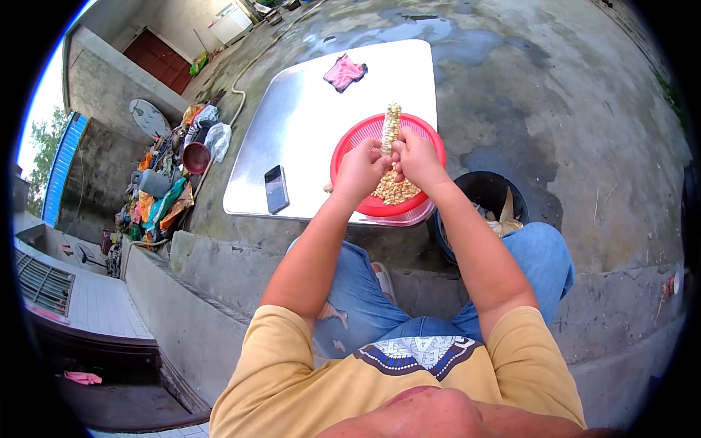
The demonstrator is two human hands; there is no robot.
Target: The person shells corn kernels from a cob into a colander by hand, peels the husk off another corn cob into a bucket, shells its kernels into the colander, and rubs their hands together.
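An ear of corn (391, 125) points up and away from me, partly stripped, with pale bare cob showing beside rows of kernels. My left hand (361, 169) is closed around its lower left side. From the right, my right hand (418, 157) is closed on the lower end too, its thumb close to the left fingers. Both hands are over a red plastic basket (352, 139), whose bottom is partly covered by loose yellow corn kernels (395, 193). The lowest tip of the ear is hidden by my fingers.
The basket stands on a shiny metal-topped table (285, 117). A phone (276, 189) and a pink cloth (345, 73) lie on it. Beside my right knee is a black bucket (515, 191) with husks (507, 219). Clutter and a hose (239, 95) are at the left.
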